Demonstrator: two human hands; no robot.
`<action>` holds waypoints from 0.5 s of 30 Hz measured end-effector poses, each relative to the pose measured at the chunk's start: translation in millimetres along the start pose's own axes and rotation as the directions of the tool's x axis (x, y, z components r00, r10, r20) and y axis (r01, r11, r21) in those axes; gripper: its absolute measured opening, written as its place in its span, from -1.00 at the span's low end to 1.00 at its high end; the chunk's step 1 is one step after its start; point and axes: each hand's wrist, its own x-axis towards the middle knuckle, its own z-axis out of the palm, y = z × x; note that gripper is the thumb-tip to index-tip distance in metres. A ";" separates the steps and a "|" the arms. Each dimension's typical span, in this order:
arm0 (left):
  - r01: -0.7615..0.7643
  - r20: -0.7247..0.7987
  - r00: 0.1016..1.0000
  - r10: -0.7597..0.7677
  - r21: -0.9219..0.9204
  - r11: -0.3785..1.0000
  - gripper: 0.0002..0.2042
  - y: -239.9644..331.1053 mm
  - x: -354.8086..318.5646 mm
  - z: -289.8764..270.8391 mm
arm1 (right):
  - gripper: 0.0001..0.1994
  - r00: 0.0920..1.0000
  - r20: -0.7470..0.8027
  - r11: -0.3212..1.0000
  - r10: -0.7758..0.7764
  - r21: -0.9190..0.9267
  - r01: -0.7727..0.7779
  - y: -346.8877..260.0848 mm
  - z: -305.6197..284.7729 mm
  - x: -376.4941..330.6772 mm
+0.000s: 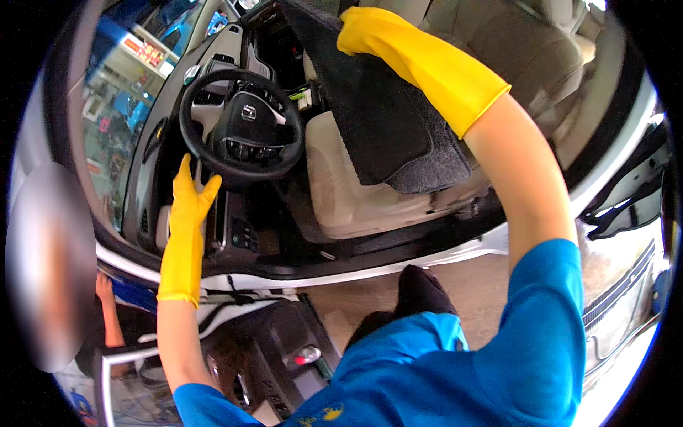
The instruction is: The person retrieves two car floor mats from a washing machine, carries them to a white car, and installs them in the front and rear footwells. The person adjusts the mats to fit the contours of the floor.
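My right hand [363,32], in a yellow rubber glove, is closed over the upper edge of a dark carpeted floor mat [377,121], which hangs down across the beige driver's seat [341,192] inside the open car door. The mat drapes and folds at its lower end, where a curl rests on the seat cushion, so I judge it soft and floppy rather than stiff, with enough weight in the pile to sag and swing when I lift it. One hand at the top edge leaves the rest dangling; I reckon a second grip along a side edge or the lower corner would keep it from dragging over the seat. The rubber glove should bite well on the fuzzy surface, so I doubt it will slip. My left hand [191,203], gloved the same, is spread open with fingers apart, pressed flat near the lower dashboard just beneath the black steering wheel [242,124], holding nothing. Below the white door sill [398,260] I can see my dark shoe [423,288] and a black machine [284,356] on the ground.
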 end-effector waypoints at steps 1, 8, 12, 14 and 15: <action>0.065 0.056 0.996 -0.064 -0.013 0.998 -0.17 11.2 1.8 9.2 | -0.58 0.997 0.023 0.994 -0.075 -0.077 0.077 6.0 9.5 9.5; 0.148 -0.080 0.984 -0.159 -0.129 0.981 -0.13 -2.8 -3.3 52.6 | -0.73 0.908 0.158 0.843 -0.388 -0.336 0.419 31.0 43.3 97.0; 0.164 -0.105 0.980 -0.170 -0.066 0.984 -0.17 16.7 3.5 57.5 | -0.74 0.943 0.032 0.926 -0.332 -0.179 0.333 50.8 81.0 151.8; 0.208 -0.083 0.974 -0.209 -0.022 0.978 -0.17 15.1 6.7 60.1 | -0.75 0.960 -0.032 0.959 -0.277 -0.073 0.274 58.0 103.8 185.2; 0.273 -0.059 0.960 -0.274 -0.023 0.962 -0.16 21.4 8.6 53.1 | -0.75 0.966 -0.066 0.968 -0.249 0.000 0.249 59.2 114.5 203.6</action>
